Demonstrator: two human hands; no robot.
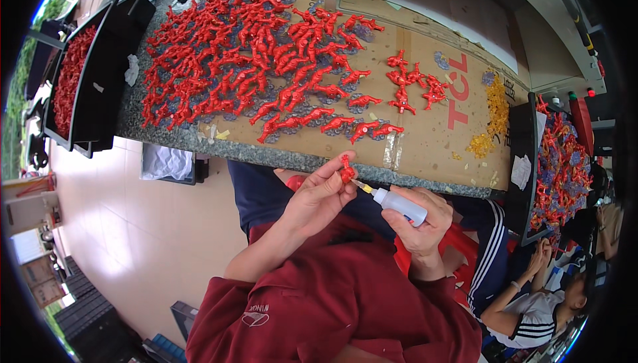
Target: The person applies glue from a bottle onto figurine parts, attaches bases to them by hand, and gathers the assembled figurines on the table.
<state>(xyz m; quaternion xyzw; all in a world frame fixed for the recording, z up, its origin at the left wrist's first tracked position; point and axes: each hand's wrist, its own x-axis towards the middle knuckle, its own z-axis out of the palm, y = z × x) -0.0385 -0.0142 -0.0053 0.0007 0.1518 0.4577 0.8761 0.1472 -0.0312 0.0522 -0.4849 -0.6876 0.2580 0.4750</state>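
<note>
L hand (319, 193) fingers pinch small red figure (347, 169) just below surface (425, 144) edge; R hand (419, 220) wraps squeeze bottle (399, 205), nozzle at figure. Best: hold figure steady, tip on joint, tiny squeeze, avoid fingers.

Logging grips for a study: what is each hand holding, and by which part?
Left hand pinches a small red plastic figure between fingertips; right hand wraps the white squeeze bottle around its body.
</note>
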